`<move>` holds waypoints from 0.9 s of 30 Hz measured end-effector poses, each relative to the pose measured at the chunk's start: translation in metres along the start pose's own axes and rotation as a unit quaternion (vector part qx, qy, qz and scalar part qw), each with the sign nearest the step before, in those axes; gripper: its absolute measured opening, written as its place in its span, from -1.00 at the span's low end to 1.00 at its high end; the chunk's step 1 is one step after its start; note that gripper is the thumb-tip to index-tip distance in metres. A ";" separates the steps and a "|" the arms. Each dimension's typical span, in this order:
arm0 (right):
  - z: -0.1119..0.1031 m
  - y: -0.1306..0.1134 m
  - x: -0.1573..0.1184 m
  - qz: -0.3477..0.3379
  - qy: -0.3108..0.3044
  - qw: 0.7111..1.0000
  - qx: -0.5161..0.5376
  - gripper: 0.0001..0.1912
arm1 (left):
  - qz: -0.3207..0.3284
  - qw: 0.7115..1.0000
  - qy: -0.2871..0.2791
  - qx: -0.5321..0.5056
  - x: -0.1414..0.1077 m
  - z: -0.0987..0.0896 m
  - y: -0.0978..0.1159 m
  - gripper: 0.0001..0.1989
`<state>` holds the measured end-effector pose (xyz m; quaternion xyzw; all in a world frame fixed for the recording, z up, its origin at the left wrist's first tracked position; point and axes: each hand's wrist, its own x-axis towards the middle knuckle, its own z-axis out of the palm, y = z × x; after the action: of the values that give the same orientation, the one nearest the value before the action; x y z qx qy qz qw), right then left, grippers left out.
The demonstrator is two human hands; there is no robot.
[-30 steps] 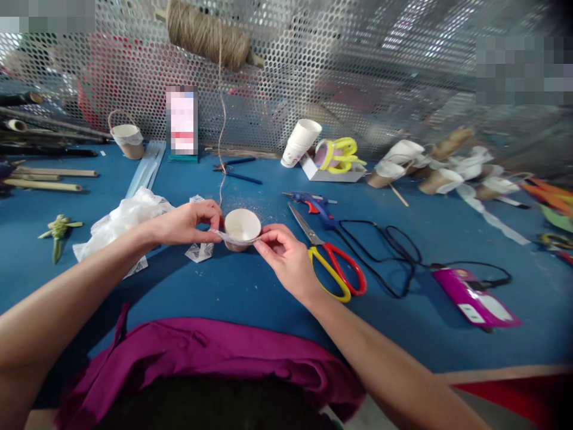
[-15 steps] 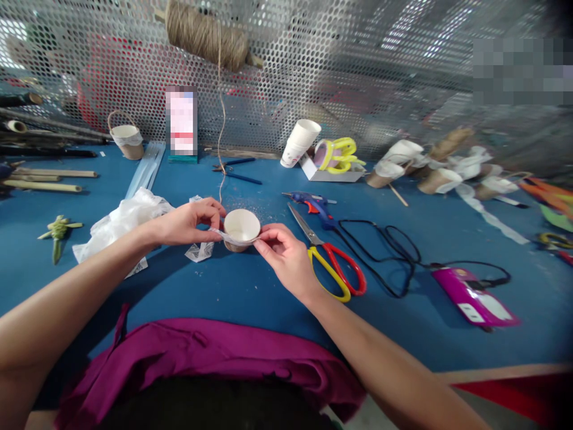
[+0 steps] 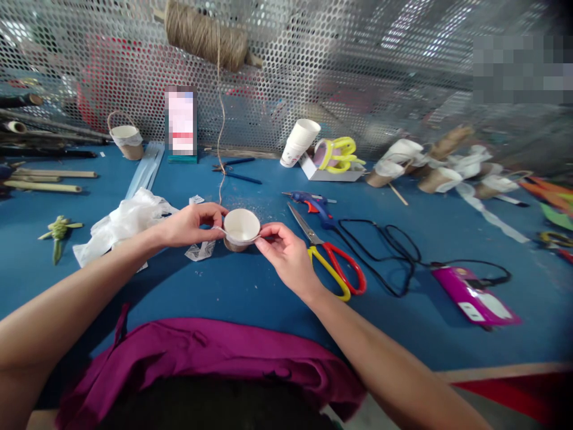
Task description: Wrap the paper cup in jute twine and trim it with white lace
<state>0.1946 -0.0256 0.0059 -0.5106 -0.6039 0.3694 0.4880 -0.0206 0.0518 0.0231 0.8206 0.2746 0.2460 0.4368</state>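
Note:
A small paper cup (image 3: 242,225), white inside and wrapped in brown below, stands upright on the blue table between my hands. A strip of white lace ribbon (image 3: 239,242) runs across its near side just under the rim. My left hand (image 3: 197,223) pinches the ribbon at the cup's left. On the right, my right hand (image 3: 283,251) has thumb and fingers closed on the ribbon against the cup wall. Lace scraps (image 3: 200,251) lie beside the left hand, with a heap of white lace (image 3: 123,221) farther left.
Scissors (image 3: 326,251) and a blue glue gun (image 3: 313,206) with a looped black cable lie at right, near a purple pack (image 3: 477,295). Pliers (image 3: 237,170), stacked cups (image 3: 301,142) and a twine spool (image 3: 206,37) are behind. Small wrapped cups (image 3: 441,179) sit back right.
The left hand has shifted slightly, bringing the ribbon closer against the cup's left side. The right hand and the cup stay almost in place.

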 end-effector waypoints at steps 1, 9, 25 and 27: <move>0.000 0.000 0.001 0.009 0.001 1.000 0.009 -0.86 | -0.008 1.000 0.009 -0.024 0.000 0.002 -0.001 -0.81; -0.007 -0.008 0.006 0.069 0.006 0.995 0.074 -0.79 | -0.094 0.979 0.024 -0.181 0.000 0.009 0.009 -0.77; -0.006 -0.020 -0.004 0.126 -0.006 0.977 0.171 -0.73 | -0.155 0.964 -0.021 -0.216 -0.003 0.006 0.026 -0.78; -0.006 -0.019 -0.005 0.126 -0.005 0.975 0.180 -0.75 | -0.157 0.962 -0.023 -0.221 -0.003 0.006 0.026 -0.78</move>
<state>0.1960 -0.0346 0.0243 -0.4846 -0.4603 0.5332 0.5187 -0.0133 0.0342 0.0415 0.6555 0.3290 0.2097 0.6466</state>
